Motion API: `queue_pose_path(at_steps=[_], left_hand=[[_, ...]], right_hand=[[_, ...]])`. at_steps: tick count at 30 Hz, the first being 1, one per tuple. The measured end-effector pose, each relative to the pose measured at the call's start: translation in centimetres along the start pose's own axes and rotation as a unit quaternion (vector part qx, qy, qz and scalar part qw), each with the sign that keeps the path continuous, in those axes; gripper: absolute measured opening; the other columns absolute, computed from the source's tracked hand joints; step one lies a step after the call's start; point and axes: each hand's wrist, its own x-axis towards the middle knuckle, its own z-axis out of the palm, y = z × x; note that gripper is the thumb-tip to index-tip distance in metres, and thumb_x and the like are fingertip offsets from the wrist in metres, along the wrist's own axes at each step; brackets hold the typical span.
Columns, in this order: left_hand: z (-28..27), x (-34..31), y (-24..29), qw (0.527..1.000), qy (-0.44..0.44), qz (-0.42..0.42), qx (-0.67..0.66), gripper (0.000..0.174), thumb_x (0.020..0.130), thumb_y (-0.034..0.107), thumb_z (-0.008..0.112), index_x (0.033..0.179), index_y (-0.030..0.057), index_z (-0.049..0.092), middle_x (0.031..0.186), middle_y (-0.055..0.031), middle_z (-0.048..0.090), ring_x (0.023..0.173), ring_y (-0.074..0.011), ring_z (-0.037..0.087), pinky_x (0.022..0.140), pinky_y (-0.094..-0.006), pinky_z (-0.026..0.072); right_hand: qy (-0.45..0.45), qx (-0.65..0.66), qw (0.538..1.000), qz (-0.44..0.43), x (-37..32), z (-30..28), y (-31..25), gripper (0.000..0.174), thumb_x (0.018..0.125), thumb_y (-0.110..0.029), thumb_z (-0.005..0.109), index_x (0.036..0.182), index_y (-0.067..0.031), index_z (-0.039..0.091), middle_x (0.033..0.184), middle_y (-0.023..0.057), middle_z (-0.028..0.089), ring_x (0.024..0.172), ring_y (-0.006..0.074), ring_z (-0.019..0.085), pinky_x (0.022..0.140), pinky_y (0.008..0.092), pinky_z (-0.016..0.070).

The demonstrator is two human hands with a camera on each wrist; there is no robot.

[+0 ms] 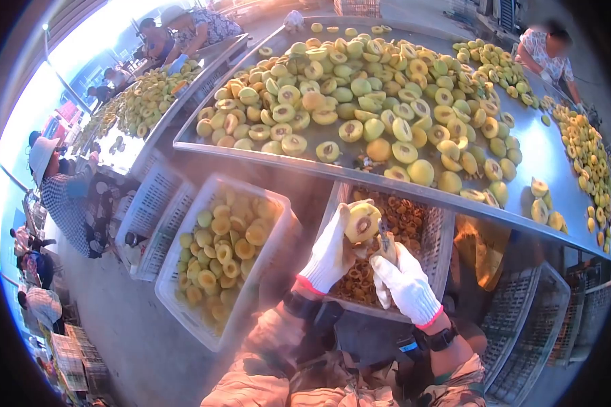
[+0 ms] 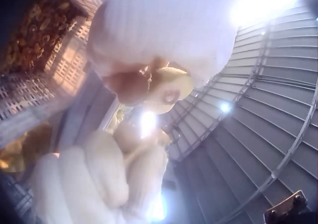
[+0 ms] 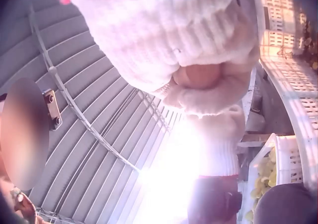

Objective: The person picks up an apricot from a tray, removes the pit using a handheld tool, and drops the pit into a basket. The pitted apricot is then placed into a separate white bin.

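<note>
My gloved left hand grips a halved yellow-green fruit, its cut face and brown pit showing. Close beside it, my gloved right hand holds a small pitting tool with a dark metal tip right at the fruit's edge. In the left wrist view the fruit half sits under the left fingers, and glare covers part of the tool. The right wrist view shows the right glove curled round a brown, rounded handle end. Both hands are over a crate of brown pits and scraps.
A metal table heaped with fruit halves runs along the far side. To the left stands a white crate of pitted halves. Stacked empty crates stand at right. Another person works at the table's far right; several others are at left.
</note>
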Motion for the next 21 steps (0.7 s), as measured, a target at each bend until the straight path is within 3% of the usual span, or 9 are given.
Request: queue_pose_path(at_steps=[4, 10, 14, 16, 17, 20, 21], left_hand=[[-0.2, -0.1, -1.1, 0.99, 0.0, 0.068, 0.12, 0.063, 0.095, 0.059, 0.049, 0.131, 0.0077, 0.054, 0.11, -0.0053, 0.061, 0.081, -0.0097, 0.056, 0.06, -0.0208, 0.0442], [1.3, -0.5, -1.9, 0.93, 0.033, 0.167, 0.325, 0.055, 0.101, 0.052, 0.042, 0.125, 0.0053, 0.057, 0.097, -0.0038, 0.062, 0.07, -0.0052, 0.052, 0.054, -0.016, 0.0407], [1.3, -0.2, -2.0, 0.957, 0.057, 0.086, 0.271, 0.053, 0.103, 0.05, 0.041, 0.12, 0.0034, 0.06, 0.092, -0.0046, 0.062, 0.07, -0.0067, 0.052, 0.058, -0.0192, 0.0439], [1.3, 0.1, -2.1, 0.977, 0.071, 0.039, 0.199, 0.053, 0.103, 0.049, 0.04, 0.119, 0.0029, 0.06, 0.09, -0.0049, 0.062, 0.071, -0.0078, 0.053, 0.062, -0.021, 0.0454], [1.7, 0.0, -2.5, 0.974, 0.053, 0.075, 0.205, 0.053, 0.104, 0.049, 0.039, 0.12, 0.002, 0.059, 0.092, -0.0062, 0.062, 0.077, -0.0102, 0.056, 0.069, -0.0243, 0.0486], [4.6, -0.9, -2.8, 0.988, 0.062, 0.055, 0.133, 0.052, 0.104, 0.047, 0.039, 0.121, 0.0015, 0.057, 0.096, -0.0078, 0.062, 0.085, -0.0129, 0.06, 0.076, -0.0265, 0.0515], [4.3, -0.9, -3.1, 0.982, 0.046, 0.089, 0.162, 0.051, 0.104, 0.046, 0.039, 0.122, 0.0016, 0.056, 0.098, -0.0091, 0.062, 0.089, -0.0161, 0.063, 0.079, -0.0292, 0.0536]], right_hand=[[0.021, 0.0, 1.0, 0.008, 0.1, -0.2, 0.8, 0.024, 0.096, -0.026, 0.058, 0.105, -0.0043, 0.05, 0.065, 0.0021, 0.053, 0.047, 0.0107, 0.049, 0.043, 0.0269, 0.0406], [0.029, 0.005, 0.999, 0.043, -0.3, -0.1, 1.2, 0.026, 0.096, -0.027, 0.058, 0.105, -0.0042, 0.048, 0.065, 0.0043, 0.054, 0.044, 0.0131, 0.049, 0.041, 0.029, 0.0414], [0.023, -0.04, 0.998, 0.048, -0.4, -0.5, 2.2, 0.027, 0.095, -0.026, 0.058, 0.104, -0.0038, 0.046, 0.065, 0.0056, 0.054, 0.043, 0.0137, 0.05, 0.039, 0.0301, 0.0416], [0.04, -0.07, 0.993, 0.083, -0.3, -0.3, 2.2, 0.029, 0.094, -0.027, 0.058, 0.107, -0.0029, 0.048, 0.07, 0.0084, 0.058, 0.05, 0.0163, 0.056, 0.046, 0.0321, 0.0468], [0.047, -0.086, 0.99, 0.099, -0.3, -0.2, 2.3, 0.031, 0.094, -0.028, 0.058, 0.108, -0.0025, 0.049, 0.073, 0.0098, 0.06, 0.054, 0.0175, 0.059, 0.05, 0.0331, 0.0493], [0.09, -0.105, 0.99, 0.022, 0.8, -1.0, 5.5, 0.022, 0.094, -0.025, 0.057, 0.097, -0.0053, 0.045, 0.065, 0.0055, 0.053, 0.044, 0.0143, 0.049, 0.042, 0.0299, 0.0428], [0.095, -0.116, 0.989, 0.0, 0.7, -0.9, 5.5, 0.023, 0.094, -0.025, 0.056, 0.098, -0.005, 0.046, 0.065, 0.0054, 0.053, 0.044, 0.0144, 0.049, 0.042, 0.03, 0.0427]])
